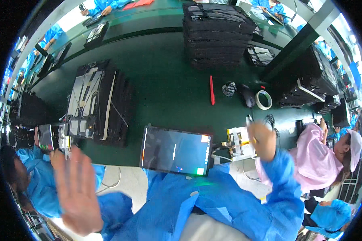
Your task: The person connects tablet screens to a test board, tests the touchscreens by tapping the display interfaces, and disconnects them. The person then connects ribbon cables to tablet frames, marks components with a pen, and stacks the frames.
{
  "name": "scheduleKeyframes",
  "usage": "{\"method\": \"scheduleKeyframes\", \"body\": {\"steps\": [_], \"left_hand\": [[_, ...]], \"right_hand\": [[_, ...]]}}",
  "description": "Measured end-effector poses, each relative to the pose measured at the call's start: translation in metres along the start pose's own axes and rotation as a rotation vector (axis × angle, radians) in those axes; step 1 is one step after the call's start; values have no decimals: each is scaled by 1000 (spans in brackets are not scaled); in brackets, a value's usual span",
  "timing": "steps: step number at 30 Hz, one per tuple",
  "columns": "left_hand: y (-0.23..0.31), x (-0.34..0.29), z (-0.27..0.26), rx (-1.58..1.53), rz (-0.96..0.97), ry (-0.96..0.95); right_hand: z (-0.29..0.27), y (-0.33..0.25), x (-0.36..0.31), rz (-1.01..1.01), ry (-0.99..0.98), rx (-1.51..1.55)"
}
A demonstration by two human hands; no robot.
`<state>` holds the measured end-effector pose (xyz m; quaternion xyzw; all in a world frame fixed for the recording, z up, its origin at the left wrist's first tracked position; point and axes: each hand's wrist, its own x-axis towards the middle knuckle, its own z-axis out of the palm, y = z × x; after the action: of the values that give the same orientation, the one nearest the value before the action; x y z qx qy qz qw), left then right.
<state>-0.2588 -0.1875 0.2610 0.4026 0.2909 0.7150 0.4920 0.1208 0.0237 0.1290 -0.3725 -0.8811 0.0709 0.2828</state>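
My left hand (pixel 78 193) is raised at the lower left with its fingers stretched out, slightly blurred, and it holds nothing. In front of me, at the table's near edge, a tablet-like display panel (pixel 176 150) lies face up with its screen lit. Cables join its right side to a white battery pack with a yellow-edged circuit board (pixel 239 143). My right hand (pixel 263 140) is over the right edge of that pack, its fingers curled. Whether it touches the pack, or holds anything, is hidden by the hand and the blur.
A stack of black trays with flat silver parts (pixel 84 100) stands left; a taller black stack (pixel 217 34) stands at the back. On the green table (pixel 161 80) lie a red pen-like stick (pixel 212 90), a mouse (pixel 247 96) and a tape roll (pixel 264 100). Co-workers sit on both sides.
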Motion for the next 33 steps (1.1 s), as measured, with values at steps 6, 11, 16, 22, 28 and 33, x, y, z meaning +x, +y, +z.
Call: {"method": "scheduleKeyframes", "body": {"steps": [6, 11, 16, 22, 28, 33], "left_hand": [[-107, 199, -44, -291, -65, -52], [-352, 348, -121, 8, -748, 607], [-416, 368, -126, -7, -834, 581], [-368, 360, -73, -250, -606, 407], [-353, 355, -84, -309, -601, 404], [-339, 341, -89, -294, -587, 446]], "right_hand": [[39, 186, 160, 558, 264, 781], [116, 307, 250, 1074, 485, 1540], [178, 347, 282, 871, 169, 1620], [204, 341, 283, 932, 98, 1588], [215, 323, 281, 936, 67, 1607], [212, 306, 298, 897, 41, 1624]]}}
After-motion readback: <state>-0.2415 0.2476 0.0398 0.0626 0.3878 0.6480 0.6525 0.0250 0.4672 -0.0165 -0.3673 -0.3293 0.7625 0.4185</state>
